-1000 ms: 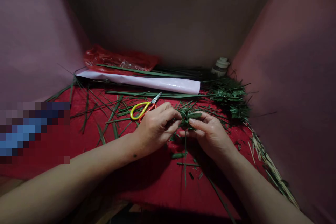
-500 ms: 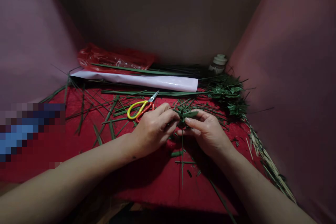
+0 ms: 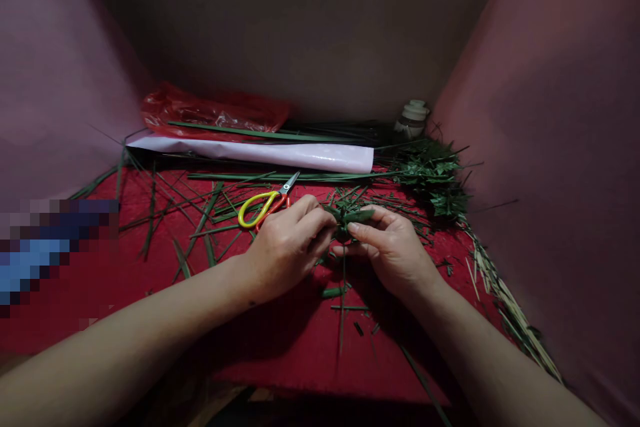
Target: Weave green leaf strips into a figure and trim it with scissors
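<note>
Between my two hands is a small woven piece of green leaf strips (image 3: pixel 343 229), with a thin strand hanging down from it. My left hand (image 3: pixel 299 240) pinches its left side; the fingertips are partly hidden behind the knuckles. On the other side my right hand (image 3: pixel 393 243) grips it between thumb and fingers, and a short leaf end sticks out above the thumb. Just behind my left hand lie scissors (image 3: pixel 257 208) with one yellow and one red handle, the red one partly covered by the hand.
Loose green leaf strips (image 3: pixel 205 217) and clippings litter the red cloth (image 3: pixel 280 347). Behind them lie a white rolled sheet (image 3: pixel 325 157) and a red plastic bag (image 3: pixel 215 113). At the back right are a bottle (image 3: pixel 413 119) and a heap of green leaf pieces (image 3: pixel 433 177). Pale stems (image 3: pixel 515 310) line the right edge.
The whole view has shifted slightly, so everything appears a little further left. Both hands keep their hold on the woven leaf piece, with hardly any change in the fingers.
</note>
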A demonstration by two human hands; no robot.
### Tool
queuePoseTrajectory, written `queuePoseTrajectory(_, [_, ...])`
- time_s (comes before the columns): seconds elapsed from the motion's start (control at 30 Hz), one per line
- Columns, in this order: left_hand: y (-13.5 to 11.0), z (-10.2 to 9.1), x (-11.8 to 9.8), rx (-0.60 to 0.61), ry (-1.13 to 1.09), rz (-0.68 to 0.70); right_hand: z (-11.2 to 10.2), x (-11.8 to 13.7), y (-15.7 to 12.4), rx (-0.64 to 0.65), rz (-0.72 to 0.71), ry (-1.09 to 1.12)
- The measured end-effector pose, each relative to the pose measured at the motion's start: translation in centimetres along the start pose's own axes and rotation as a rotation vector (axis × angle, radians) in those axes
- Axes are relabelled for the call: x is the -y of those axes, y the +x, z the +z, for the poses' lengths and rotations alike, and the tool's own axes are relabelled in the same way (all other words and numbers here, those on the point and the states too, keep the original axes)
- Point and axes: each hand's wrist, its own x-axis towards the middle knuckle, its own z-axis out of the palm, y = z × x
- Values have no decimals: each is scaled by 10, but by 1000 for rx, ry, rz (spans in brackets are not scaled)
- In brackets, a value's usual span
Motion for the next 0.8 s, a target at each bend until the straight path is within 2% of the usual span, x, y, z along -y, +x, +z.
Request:
queuePoseTrajectory(0.2, [1, 0, 0, 3, -2, 9, 0, 0, -1, 3, 18, 0])
queuePoseTrajectory(0.43, [-3, 1, 0, 6, 94, 63, 2, 0, -1, -29, 19, -13])
queuePoseTrajectory(0.67, [-5, -2, -4, -3, 121, 104, 2, 0, 0, 10, 4, 49])
queuePoseTrajectory(0.8, [-4, -5, -7, -3, 115, 109, 1, 0, 1, 7, 60, 88])
